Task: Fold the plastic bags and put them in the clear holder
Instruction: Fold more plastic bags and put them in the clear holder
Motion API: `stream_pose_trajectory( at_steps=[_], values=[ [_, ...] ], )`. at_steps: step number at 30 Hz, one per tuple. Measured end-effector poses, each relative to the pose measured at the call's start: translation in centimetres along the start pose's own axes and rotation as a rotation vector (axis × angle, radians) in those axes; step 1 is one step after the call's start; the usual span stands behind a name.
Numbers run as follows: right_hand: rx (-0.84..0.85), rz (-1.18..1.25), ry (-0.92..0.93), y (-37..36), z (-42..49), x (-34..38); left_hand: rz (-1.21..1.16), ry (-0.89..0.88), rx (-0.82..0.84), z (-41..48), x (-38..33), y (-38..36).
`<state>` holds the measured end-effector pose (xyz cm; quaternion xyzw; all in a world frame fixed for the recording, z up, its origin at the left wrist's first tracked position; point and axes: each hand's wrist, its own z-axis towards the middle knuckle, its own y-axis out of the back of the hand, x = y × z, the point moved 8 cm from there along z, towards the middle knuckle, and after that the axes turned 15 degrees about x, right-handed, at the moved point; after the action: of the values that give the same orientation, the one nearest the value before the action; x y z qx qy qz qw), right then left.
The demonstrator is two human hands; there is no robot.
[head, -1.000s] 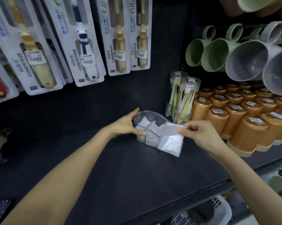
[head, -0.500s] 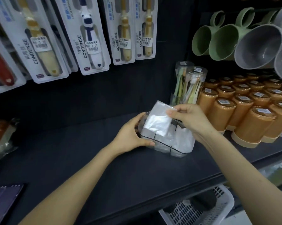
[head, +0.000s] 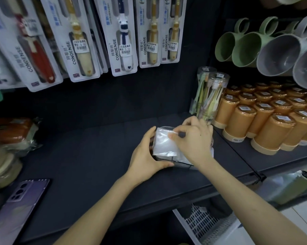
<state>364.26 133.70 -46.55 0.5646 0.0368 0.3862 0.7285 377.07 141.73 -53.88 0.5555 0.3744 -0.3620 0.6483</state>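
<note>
A clear holder [head: 182, 164] with dark edges stands on the black shelf [head: 89, 156] in the middle of the view. My left hand [head: 145, 154] grips its left side, thumb along the front edge. A folded translucent plastic bag [head: 164, 145] lies across the holder's top opening. My right hand [head: 191, 138] is over the holder and pinches the bag's upper right edge. More whitish folded plastic shows inside the holder under my right wrist. The holder's right side is hidden by my right hand.
Orange capped cups [head: 271, 124] fill the shelf's right part, beside two clear toothbrush tubes [head: 209, 96]. Packaged toothbrushes [head: 124, 38] hang on the back wall, green and grey mugs [head: 266, 50] at upper right. A purple phone [head: 16, 209] lies front left, wrapped goods [head: 9, 137] at left, a white basket [head: 207, 225] below.
My right hand has brought the folded bag from the holder's front right, up over it, and down onto its top opening. My left hand kept hold of the holder.
</note>
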Motion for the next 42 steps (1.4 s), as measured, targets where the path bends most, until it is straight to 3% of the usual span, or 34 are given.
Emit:
stream_pose_trajectory(
  at_steps=[8,17,22,26,30,34,39,42],
  values=[
    [-0.013,-0.224,-0.040,-1.5,-2.6,2.3,0.044,-0.041,-0.070,-2.2,-0.6,-0.2],
    [-0.110,-0.183,0.210,1.0,-4.8,3.5,0.010,-0.075,-0.086,-3.1,-1.0,0.1],
    [0.045,-0.183,0.312,0.0,-5.0,3.9,0.018,-0.092,-0.083,-3.2,-1.1,0.1],
    [0.227,-0.294,0.249,-2.3,-3.5,3.4,0.077,-0.095,-0.064,-3.2,-1.4,0.0],
    [0.292,-0.414,0.218,-3.5,-2.5,4.2,0.079,-0.123,-0.083,-3.4,-1.9,-0.1],
    [0.285,-0.459,0.188,-3.6,-2.6,4.6,0.087,-0.132,-0.081,-3.2,-1.9,-0.1],
    [0.123,-0.397,0.219,-0.6,-3.6,4.3,0.106,-0.090,-0.065,-3.1,-1.2,0.0],
    [0.228,-0.468,0.168,-1.3,-3.6,3.7,0.106,-0.074,-0.069,-3.1,-1.1,0.1]
  ],
)
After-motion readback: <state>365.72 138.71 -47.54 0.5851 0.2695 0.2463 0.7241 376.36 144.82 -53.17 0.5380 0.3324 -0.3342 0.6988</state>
